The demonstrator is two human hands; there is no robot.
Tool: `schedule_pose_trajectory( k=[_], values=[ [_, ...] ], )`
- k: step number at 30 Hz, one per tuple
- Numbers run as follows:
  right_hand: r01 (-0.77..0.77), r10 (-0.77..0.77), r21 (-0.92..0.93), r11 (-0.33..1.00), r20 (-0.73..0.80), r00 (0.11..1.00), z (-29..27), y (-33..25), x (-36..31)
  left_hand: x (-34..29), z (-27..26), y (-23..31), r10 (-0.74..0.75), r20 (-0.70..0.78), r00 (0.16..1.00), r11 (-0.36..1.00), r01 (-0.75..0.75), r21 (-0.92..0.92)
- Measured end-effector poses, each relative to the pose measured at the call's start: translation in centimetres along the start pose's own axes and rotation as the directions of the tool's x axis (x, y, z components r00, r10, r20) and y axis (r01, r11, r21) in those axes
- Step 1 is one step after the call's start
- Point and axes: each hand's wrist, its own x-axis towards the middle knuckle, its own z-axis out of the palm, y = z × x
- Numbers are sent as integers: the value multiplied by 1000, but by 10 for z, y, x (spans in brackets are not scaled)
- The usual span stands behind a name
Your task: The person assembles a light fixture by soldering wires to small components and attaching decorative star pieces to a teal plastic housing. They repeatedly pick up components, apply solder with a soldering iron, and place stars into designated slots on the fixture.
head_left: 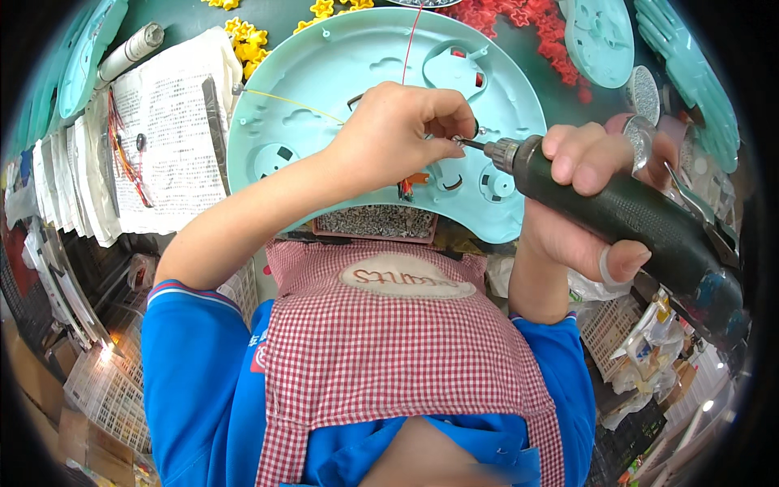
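Observation:
A large round pale-teal plastic shell (324,73) lies on the bench in front of me, its inner side up, with red and yellow wires across it. My left hand (398,130) rests on the shell, fingertips pinched around a small screw at the driver's tip. My right hand (592,191) grips a black powered screwdriver (633,215), held level, its metal bit (479,144) pointing left into my left fingertips.
A tray of small screws (377,221) sits at the shell's near edge. Stacked papers (162,138) lie at the left. Yellow (243,36) and red plastic pieces (527,24) lie at the back, more teal parts (600,36) at the right. White baskets stand below.

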Motion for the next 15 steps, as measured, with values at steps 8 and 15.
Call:
schedule_pose_trajectory(
  k=[8,15],
  values=[
    [10,-10,19,1000,-24,1000,10,1,-2,-4,4,0,14,-38,999,998,-11,55],
    [12,-11,8,1000,-46,999,13,5,-4,-9,8,-3,242,-113,964,898,-178,403]
  ],
)
